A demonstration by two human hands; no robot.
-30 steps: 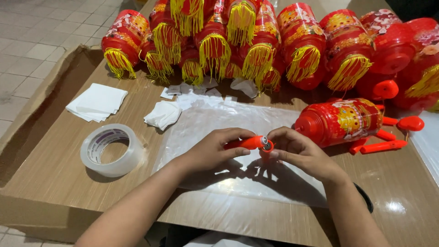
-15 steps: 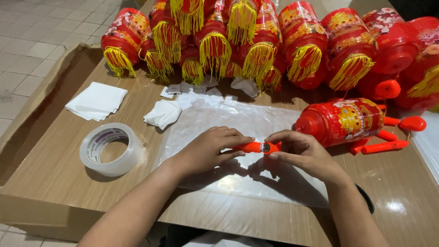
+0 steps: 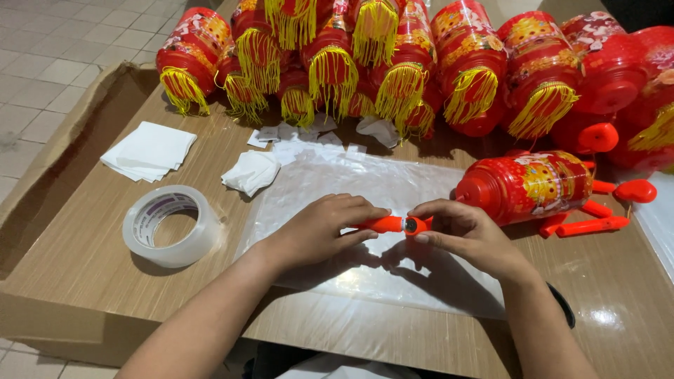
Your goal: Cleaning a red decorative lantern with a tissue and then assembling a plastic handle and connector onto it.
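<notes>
An orange plastic handle piece with a small dark round part at its end lies between both hands, just above a clear plastic sheet on the wooden table. My left hand grips its left part with fingers wrapped over it. My right hand pinches its right end with thumb and fingertips. A red lantern with printed decoration lies on its side just right of my right hand.
A roll of clear tape stands at the left. White paper squares and crumpled tissue lie behind it. Several red lanterns with yellow tassels crowd the far edge. Loose orange handles lie at the right. A cardboard flap borders the left.
Both hands have shifted slightly lower with the orange piece, which now lies more level between them. My left fingers have closed further over it.
</notes>
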